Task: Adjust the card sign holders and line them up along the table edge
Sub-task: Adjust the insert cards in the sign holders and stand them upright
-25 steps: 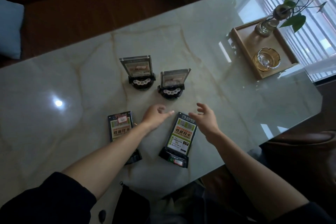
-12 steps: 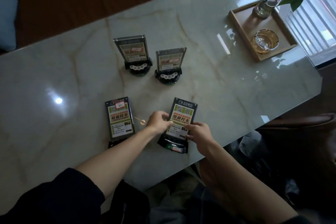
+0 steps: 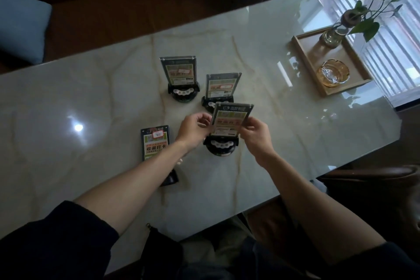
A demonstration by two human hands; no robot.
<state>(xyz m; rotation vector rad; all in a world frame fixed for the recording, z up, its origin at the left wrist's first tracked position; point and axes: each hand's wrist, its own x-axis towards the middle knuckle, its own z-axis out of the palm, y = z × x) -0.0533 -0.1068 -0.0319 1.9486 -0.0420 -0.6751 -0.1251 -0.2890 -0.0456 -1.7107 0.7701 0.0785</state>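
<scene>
Four card sign holders sit mid-table. Left hand [image 3: 193,128] and right hand [image 3: 255,135] pinch the side edges of the third holder [image 3: 230,120], upright on its round base. It looks light, stiff and top-heavy; gripping low seems steadier. One holder [image 3: 155,143] lies flat.

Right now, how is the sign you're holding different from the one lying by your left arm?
The held sign holder stands upright on its round black base; the flat sign holder lies on its back on the table. Both hands, left hand and right hand, pinch the held sign holder's sides; nobody touches the flat one, though the left forearm hides its base. Both carry a similar green and orange card.
</scene>
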